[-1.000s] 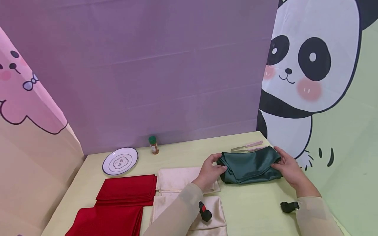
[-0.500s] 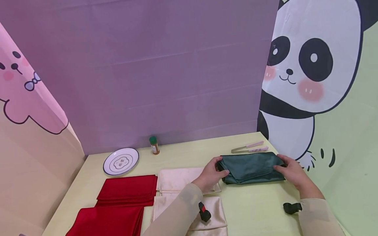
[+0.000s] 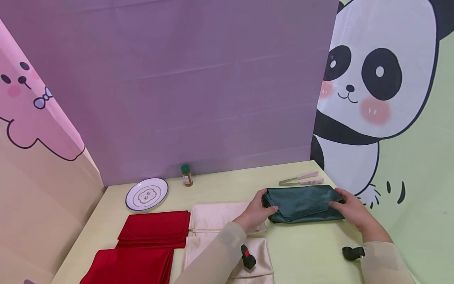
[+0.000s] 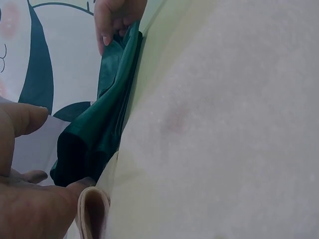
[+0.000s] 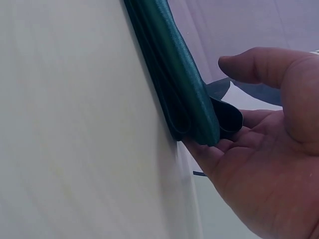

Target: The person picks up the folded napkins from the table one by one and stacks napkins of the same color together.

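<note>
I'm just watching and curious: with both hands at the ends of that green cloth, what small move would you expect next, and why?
Probably pressing it flat. The folded green cloth lies on the table, the left hand at one end and the right hand at the other. Its layers look puffy and uneven at the right end in the right wrist view, so smoothing them down seems the likely small step.

Dark green satin cloth (image 3: 301, 203), folded into a thick multi-layer bundle, lying flat on the pale table's far right, folded edges stacked, slightly rumpled on top.
</note>
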{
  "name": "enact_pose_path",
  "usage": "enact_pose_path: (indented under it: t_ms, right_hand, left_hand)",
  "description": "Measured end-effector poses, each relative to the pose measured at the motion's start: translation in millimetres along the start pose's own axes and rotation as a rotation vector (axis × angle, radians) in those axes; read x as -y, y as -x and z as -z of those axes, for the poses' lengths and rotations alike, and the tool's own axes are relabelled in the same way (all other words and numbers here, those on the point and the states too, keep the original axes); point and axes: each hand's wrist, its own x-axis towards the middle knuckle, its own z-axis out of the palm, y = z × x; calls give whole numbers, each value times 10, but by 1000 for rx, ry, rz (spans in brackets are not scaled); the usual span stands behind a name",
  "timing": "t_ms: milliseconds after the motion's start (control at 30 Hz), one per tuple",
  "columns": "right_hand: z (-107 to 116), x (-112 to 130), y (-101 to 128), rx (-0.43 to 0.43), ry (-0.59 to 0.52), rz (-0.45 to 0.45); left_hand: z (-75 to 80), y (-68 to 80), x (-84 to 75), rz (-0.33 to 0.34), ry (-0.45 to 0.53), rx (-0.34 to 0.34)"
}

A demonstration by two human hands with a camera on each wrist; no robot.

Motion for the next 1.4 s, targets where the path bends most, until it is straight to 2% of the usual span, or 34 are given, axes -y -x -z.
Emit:
enact_pose_path:
  t_ms: [667,900,1033,1200,1400]
  right_hand:
    - [-21,-24,-8,7,-8,28]
    - [-7,-46,-23,-8,5,10]
    - [-17,-44,-34,-41,52,20]
    - [-15,1,-30,-85,111,38]
    - [-43,69,-26,-120,73,101]
  left_hand:
    - [-18,-38,14,16,-25,-9]
    - [-7,4,-45,2,18,-5]
    - [29,33,-59,-23,43,7]
    - [101,70,-59,-43,-8,10]
    - [192,110,-43,-62,-26,-4]
